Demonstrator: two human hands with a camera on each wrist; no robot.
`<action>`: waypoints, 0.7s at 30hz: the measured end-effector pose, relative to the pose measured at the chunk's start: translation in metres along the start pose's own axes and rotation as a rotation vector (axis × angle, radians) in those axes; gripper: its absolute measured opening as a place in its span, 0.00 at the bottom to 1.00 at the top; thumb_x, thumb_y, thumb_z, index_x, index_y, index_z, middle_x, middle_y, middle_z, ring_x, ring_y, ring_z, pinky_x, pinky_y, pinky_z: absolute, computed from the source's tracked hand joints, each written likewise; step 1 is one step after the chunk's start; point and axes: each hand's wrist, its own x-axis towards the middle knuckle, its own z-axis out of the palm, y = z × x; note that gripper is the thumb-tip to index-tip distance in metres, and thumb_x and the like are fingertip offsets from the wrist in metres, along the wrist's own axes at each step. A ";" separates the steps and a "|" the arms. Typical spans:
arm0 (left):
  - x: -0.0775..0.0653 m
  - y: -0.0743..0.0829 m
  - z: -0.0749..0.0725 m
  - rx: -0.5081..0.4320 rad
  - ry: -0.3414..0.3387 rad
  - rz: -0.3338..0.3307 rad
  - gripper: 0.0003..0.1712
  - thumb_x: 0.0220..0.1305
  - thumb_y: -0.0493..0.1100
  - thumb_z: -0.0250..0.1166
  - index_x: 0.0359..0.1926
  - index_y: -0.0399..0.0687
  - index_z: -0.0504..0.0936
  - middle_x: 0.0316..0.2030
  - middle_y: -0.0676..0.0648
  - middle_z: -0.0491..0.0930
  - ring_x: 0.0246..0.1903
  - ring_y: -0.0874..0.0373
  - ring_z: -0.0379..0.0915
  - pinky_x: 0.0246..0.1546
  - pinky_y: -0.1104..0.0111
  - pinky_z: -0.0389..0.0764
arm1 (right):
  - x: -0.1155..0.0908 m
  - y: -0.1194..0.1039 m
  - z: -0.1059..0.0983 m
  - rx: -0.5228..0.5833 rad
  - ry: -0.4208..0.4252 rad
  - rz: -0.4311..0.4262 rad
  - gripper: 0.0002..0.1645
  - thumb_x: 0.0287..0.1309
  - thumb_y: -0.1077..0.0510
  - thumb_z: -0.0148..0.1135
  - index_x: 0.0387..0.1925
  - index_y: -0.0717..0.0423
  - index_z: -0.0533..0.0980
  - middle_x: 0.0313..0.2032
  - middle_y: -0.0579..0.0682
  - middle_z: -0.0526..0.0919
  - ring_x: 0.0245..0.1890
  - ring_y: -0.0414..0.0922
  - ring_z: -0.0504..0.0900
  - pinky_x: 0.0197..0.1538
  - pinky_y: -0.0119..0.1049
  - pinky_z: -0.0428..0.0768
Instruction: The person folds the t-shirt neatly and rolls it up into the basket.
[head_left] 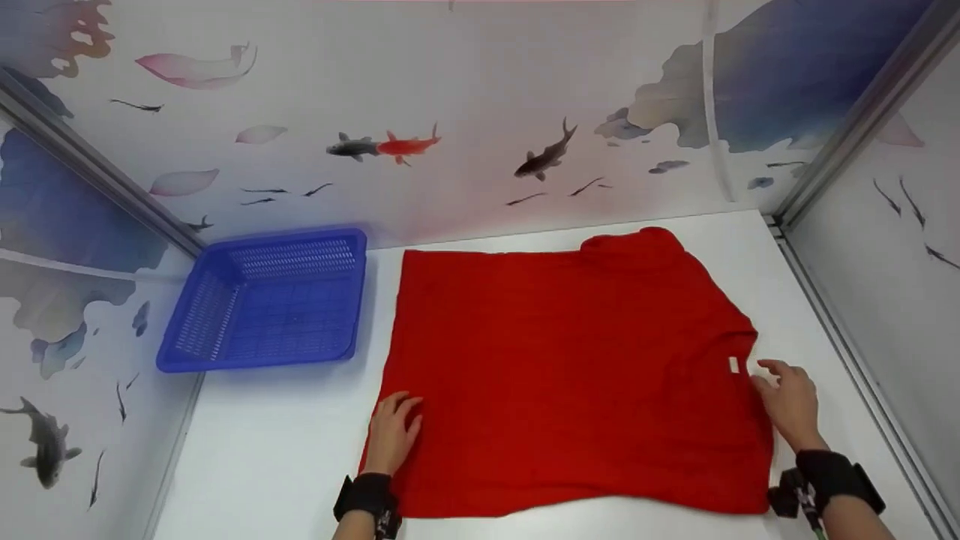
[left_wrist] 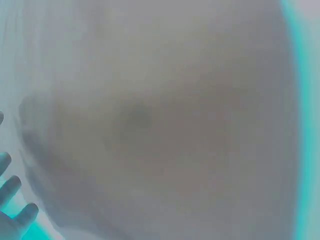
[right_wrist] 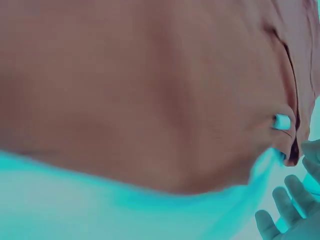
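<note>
A red shirt (head_left: 555, 367) lies spread on the white table, its neck side to the right and its straight hem to the left. My left hand (head_left: 394, 435) rests at the hem side, with fingers loosely bent over the cloth. Beside the neck edge is my right hand (head_left: 791, 401), its fingertips close to a small white label (head_left: 734, 365). In the right wrist view, the fingers (right_wrist: 287, 200) are extended and apart near the collar (right_wrist: 292, 155). Blurred cloth fills most of the left wrist view, with several fingertips (left_wrist: 25, 215) at its left edge.
A blue plastic basket (head_left: 259, 363) stands at the back left, with nothing in it. Printed panels (head_left: 480, 90) enclose the table at the back and both sides. A metal rail (head_left: 855, 352) runs along the right edge.
</note>
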 end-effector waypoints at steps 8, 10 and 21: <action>-0.057 -0.020 -0.017 0.022 0.033 -0.140 0.17 0.51 0.36 0.66 0.45 0.40 0.79 0.47 0.38 0.70 0.49 0.42 0.64 0.40 0.49 0.68 | -0.079 0.007 0.007 -0.050 -0.042 0.191 0.24 0.58 0.61 0.51 0.53 0.74 0.64 0.47 0.75 0.64 0.45 0.69 0.64 0.42 0.60 0.66; -0.071 -0.022 -0.020 0.012 0.018 -0.207 0.17 0.52 0.36 0.66 0.45 0.39 0.78 0.47 0.38 0.70 0.47 0.43 0.63 0.38 0.50 0.68 | -0.094 0.008 0.010 -0.037 -0.062 0.248 0.27 0.59 0.59 0.51 0.54 0.75 0.62 0.46 0.73 0.66 0.44 0.65 0.67 0.42 0.54 0.69; -0.111 -0.015 -0.025 -0.079 0.088 -0.475 0.24 0.51 0.37 0.67 0.45 0.25 0.72 0.35 0.34 0.70 0.37 0.41 0.69 0.39 0.54 0.72 | -0.150 -0.007 0.010 0.192 -0.205 0.579 0.41 0.56 0.38 0.51 0.53 0.72 0.64 0.48 0.70 0.70 0.44 0.56 0.68 0.34 0.33 0.69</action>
